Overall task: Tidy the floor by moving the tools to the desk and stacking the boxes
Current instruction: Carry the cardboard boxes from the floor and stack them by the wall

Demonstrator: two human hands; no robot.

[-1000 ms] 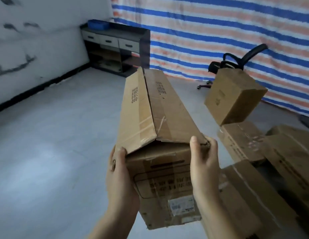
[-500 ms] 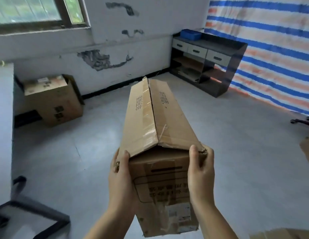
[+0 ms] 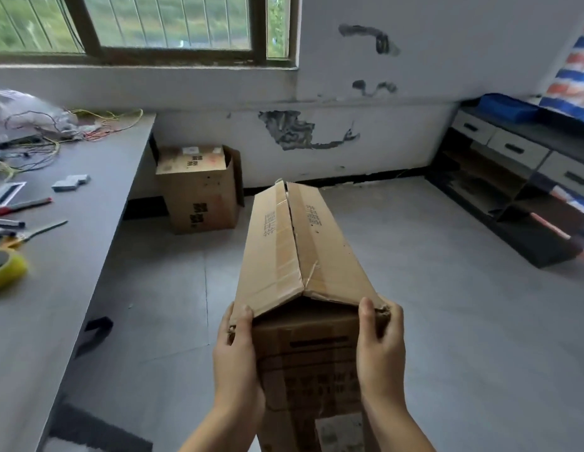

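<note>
Cardboard, long and floppy-flapped: the carton (image 3: 303, 288) is riding at six o'clock, the left hand (image 3: 235, 363) and right hand (image 3: 380, 353) clamping its near corners. It is probably handling light but unwieldy; gripping the body beats gripping flaps.

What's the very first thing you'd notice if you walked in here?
The long cardboard box right in the middle, carried off the floor with the left hand and right hand gripping its near end. Next, the desk on the left, littered with tangled wires and a yellow tape roll. Another cardboard box sits on the floor under the window.
</note>
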